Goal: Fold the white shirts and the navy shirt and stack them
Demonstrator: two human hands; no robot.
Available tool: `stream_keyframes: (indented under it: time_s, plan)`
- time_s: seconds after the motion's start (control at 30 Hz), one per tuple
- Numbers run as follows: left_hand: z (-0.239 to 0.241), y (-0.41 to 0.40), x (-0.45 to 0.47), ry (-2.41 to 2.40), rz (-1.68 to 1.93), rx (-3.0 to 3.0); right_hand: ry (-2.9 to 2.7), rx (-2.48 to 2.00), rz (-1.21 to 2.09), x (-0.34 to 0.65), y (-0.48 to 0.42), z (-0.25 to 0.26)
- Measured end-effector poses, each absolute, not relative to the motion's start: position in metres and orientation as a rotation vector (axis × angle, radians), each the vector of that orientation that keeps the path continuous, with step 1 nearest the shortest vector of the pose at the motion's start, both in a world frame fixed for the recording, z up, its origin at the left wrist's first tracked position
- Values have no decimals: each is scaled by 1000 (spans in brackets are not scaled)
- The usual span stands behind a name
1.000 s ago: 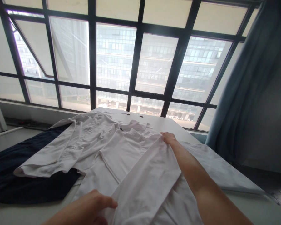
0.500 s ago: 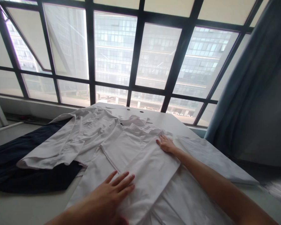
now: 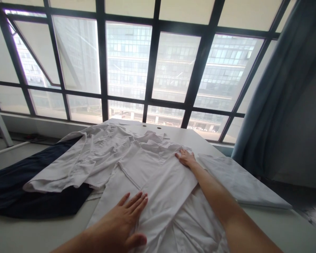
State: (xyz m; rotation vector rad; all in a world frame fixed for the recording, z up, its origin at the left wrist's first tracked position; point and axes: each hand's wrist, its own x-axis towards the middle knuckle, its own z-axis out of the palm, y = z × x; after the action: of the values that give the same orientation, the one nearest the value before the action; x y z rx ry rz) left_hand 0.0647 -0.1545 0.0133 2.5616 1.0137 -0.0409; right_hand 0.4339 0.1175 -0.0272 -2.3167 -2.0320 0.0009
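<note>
A white shirt [image 3: 144, 175] lies spread on a white table [image 3: 189, 138] in front of me. One side panel is folded over the middle of the shirt. My left hand [image 3: 126, 219] lies flat and open on the near end of that fold, fingers stretched out. My right hand [image 3: 185, 157] rests open and flat on the far end of the fold, near the collar [image 3: 151, 136]. A long sleeve [image 3: 68, 168] trails off to the left.
A dark navy garment [image 3: 21, 191] lies under the sleeve at the left. A pale grey folded cloth [image 3: 239, 182] sits at the right of the table. A large window [image 3: 152, 66] fills the back, with a blue curtain [image 3: 284, 91] at right.
Both hands let go of the side panel they were gripping and now press it flat on the shirt. The right hand slid slightly toward the collar.
</note>
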Motion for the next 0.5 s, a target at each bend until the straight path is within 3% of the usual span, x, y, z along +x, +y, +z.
stream_keyframes:
  time_s: [0.13, 0.4, 0.5]
  plan:
    - [10, -152, 65, 1048, -63, 2565, -2031, -2261, -287, 401, 87, -15]
    - [9, -153, 61, 940, -32, 2689, -2546, -1656, 155, 352, -46, -28]
    - [10, -155, 62, 916, -47, 2707, -2463, -1872, 229, 385, -54, -29]
